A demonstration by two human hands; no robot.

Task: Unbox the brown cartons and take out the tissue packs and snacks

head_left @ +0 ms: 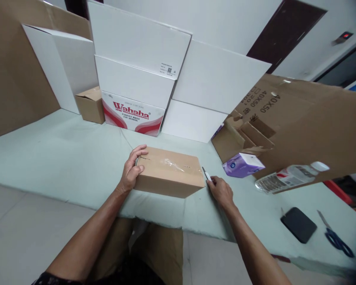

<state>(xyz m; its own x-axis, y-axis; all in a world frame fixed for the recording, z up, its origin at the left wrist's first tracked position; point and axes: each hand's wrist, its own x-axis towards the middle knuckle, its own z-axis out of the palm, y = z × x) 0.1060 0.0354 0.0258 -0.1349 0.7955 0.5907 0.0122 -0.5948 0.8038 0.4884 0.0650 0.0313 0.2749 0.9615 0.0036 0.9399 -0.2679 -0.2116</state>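
Observation:
A closed brown cardboard box (169, 180) lies on the pale green tabletop in front of me, with clear tape along its top seam. My left hand (133, 168) grips the box's left end, fingers over the top edge and thumb on the near side. In my right hand (221, 192) is a slim white utility knife (207, 174), its dark tip pointing up and away beside the box's right end. I cannot tell whether the tip touches the cardboard.
White cartons, one a Wahaba-style printed box (133, 114), stand behind. Beside them sit a small brown box (91, 107) and an open carton (240, 136). To the right are a purple box (243, 164), a plastic bottle (290, 177), a black pouch (298, 225) and scissors (335, 236).

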